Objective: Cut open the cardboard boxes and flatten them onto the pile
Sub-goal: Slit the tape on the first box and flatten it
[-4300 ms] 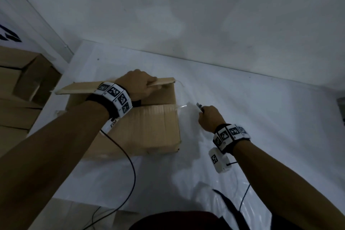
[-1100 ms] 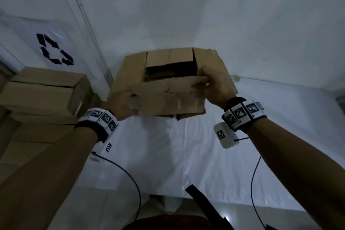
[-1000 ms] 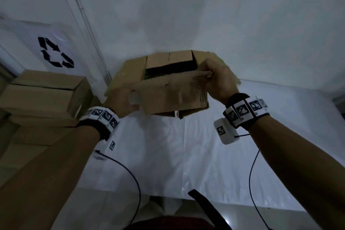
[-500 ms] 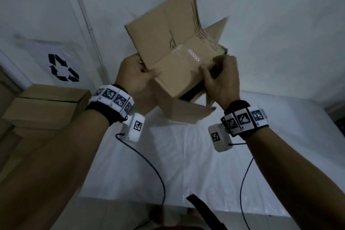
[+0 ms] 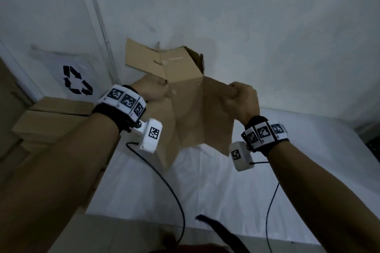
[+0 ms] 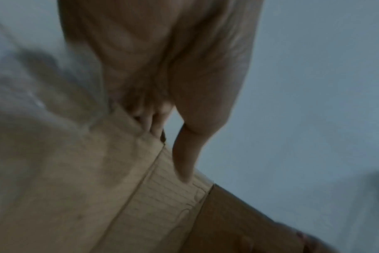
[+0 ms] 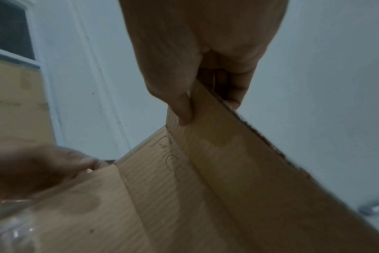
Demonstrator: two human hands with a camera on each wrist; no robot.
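White table (image 5: 205, 191) below; left hand (image 5: 153, 90) and right hand (image 5: 243, 101) each pinch opened cardboard box (image 5: 197, 113) edge, held aloft.

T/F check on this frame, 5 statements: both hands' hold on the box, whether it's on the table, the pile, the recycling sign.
1. Both hands grip the cardboard box. True: the left hand holds its left side, the right hand pinches a panel's edge.
2. The box rests flat on the white table. False: it is held up in the air above it.
3. A stack of cardboard lies to the left of the table. True.
4. The right hand holds a cutter. False: only cardboard shows between its fingers.
5. A recycling symbol shows on the wall at the right. False: it is at the left, above the stack.
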